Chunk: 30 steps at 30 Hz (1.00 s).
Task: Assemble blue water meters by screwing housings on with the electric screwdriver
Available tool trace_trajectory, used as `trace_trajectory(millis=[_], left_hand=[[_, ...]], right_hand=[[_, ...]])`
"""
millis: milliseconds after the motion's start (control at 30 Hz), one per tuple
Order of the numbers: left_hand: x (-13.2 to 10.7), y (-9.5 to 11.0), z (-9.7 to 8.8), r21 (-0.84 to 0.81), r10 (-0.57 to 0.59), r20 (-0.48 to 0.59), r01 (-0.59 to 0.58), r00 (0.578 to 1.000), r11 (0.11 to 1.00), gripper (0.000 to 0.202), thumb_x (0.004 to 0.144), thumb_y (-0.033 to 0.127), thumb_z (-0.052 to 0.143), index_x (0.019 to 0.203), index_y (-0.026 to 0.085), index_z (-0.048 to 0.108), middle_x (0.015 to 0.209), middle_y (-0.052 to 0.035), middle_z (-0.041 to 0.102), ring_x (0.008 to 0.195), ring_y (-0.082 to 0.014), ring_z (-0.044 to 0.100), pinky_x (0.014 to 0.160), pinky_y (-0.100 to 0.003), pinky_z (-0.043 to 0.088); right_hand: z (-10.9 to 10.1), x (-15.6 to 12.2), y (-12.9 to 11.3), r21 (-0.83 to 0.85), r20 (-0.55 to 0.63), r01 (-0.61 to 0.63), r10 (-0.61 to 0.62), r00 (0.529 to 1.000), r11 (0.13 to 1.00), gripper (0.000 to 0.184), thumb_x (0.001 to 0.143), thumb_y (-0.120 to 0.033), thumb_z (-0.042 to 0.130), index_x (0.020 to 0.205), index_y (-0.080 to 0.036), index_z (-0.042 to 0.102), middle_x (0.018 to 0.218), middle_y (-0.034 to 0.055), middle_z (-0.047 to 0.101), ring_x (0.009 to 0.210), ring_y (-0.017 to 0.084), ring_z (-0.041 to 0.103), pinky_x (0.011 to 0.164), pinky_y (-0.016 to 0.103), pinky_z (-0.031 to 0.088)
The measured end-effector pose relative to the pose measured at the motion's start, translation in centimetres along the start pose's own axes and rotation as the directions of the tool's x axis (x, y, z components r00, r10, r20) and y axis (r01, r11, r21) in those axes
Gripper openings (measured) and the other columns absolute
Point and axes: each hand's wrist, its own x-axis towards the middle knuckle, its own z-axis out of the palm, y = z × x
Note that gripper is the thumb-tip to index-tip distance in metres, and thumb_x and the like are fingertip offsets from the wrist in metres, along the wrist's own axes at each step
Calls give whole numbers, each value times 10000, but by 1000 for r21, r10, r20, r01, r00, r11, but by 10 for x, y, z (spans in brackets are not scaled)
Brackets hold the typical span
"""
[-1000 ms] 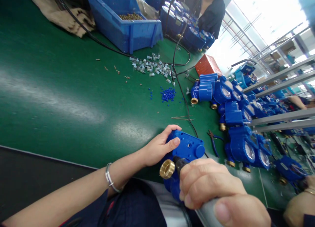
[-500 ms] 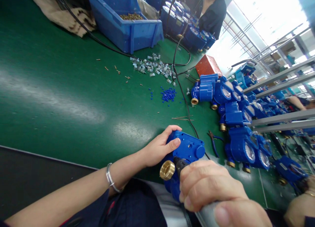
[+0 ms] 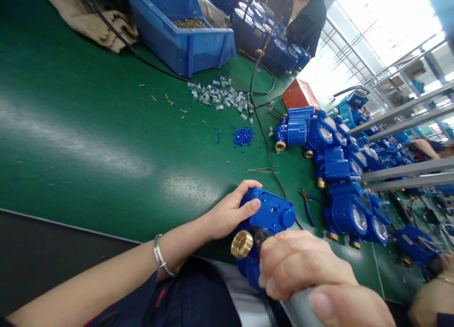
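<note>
My left hand (image 3: 232, 211) is closed round the end of a blue water meter (image 3: 271, 213), its thumb on the flat blue back. The meter is tilted, and a threaded brass connector (image 3: 242, 245) sticks out on the near side. In my right hand (image 3: 308, 270) is an electric screwdriver (image 3: 301, 305) with a grey body and black nose. Its nose points at the meter's lower edge beside the brass connector; the bit's tip is hidden. Pliers (image 3: 309, 206) with blue handles lie to the right of the meter.
A blue bin (image 3: 184, 48) of brass screws stands at the back. Before it lie small clear plastic parts (image 3: 223, 94), loose screws (image 3: 170, 101) and blue caps (image 3: 243, 136). More water meters (image 3: 345, 213) line the right, near a red block (image 3: 300, 94). A black cable (image 3: 262, 128) crosses the table. Co-workers sit nearby.
Almost nothing differs. My right hand and the screwdriver have shifted very slightly; the left hand keeps its hold on the water meter.
</note>
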Motion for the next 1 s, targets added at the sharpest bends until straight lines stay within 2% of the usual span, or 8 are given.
trace_trajectory(millis=[133, 200, 333, 533, 667, 733, 900, 1000], left_hand=[[-1, 0, 0, -4, 1, 0, -1, 1000, 1000, 622, 890, 712, 448, 1292, 240, 396, 999, -10, 528, 832, -174, 519, 744, -307, 463], [-1, 1, -1, -4, 0, 4, 0, 1000, 1000, 616, 892, 707, 451, 1290, 240, 398, 1005, -12, 530, 840, -177, 525, 747, -309, 465], [0, 0, -2, -1, 2, 2, -2, 1000, 1000, 618, 891, 708, 452, 1289, 238, 403, 1011, -15, 535, 841, -177, 523, 749, -309, 463], [0, -1, 0, -4, 3, -9, -3, 1000, 1000, 598, 893, 701, 455, 1285, 251, 413, 1017, -11, 534, 867, -182, 519, 766, -310, 459], [-1, 0, 0, -8, 4, -8, -4, 1000, 1000, 596, 895, 697, 454, 1283, 246, 412, 1016, -14, 535, 857, -181, 523, 760, -309, 464], [-1, 0, 0, -8, 2, -4, -2, 1000, 1000, 597, 897, 698, 449, 1285, 246, 408, 1004, -13, 533, 851, -181, 524, 763, -314, 465], [-2, 2, -1, -5, -3, -4, 3, 1000, 1000, 621, 881, 717, 460, 1276, 240, 421, 1006, -16, 529, 868, -190, 522, 778, -325, 463], [-2, 3, 0, -14, -11, -13, 11, 1000, 1000, 604, 896, 702, 449, 1285, 242, 415, 1019, -16, 526, 878, -190, 522, 791, -328, 464]], right_hand=[[18, 1, 3, 94, -280, 1, 25, 960, 996, 217, 1013, -235, 457, 1204, -250, 559, 761, -7, 656, 666, 130, 670, 673, 273, 611], [21, 3, 7, 103, -250, -28, 53, 967, 994, 180, 977, -327, 552, 1138, -253, 583, 768, 0, 657, 653, 146, 656, 662, 299, 611], [11, 14, 8, 21, -61, -122, 123, 990, 992, 320, 852, -462, 715, 1065, -260, 586, 871, 31, 679, 742, 190, 671, 719, 378, 616], [10, 14, 7, -38, -39, -101, 100, 994, 994, 385, 836, -502, 724, 1091, -267, 558, 904, 28, 670, 765, 181, 672, 725, 373, 613], [26, 0, 7, 38, -250, 48, -37, 968, 998, 290, 949, -365, 604, 1198, -255, 501, 830, -7, 640, 666, 125, 648, 659, 279, 594], [26, -1, 5, 90, -324, 56, -24, 946, 994, 218, 1001, -285, 495, 1215, -239, 494, 811, -8, 635, 656, 117, 646, 650, 271, 591], [6, 20, -1, 26, -5, -82, 82, 997, 996, 394, 852, -451, 723, 1145, -261, 539, 918, 24, 672, 788, 177, 680, 760, 379, 615], [-2, 32, -3, -5, 9, -115, 115, 993, 993, 395, 832, -498, 728, 1093, -251, 564, 916, 34, 674, 833, 195, 683, 780, 401, 615]])
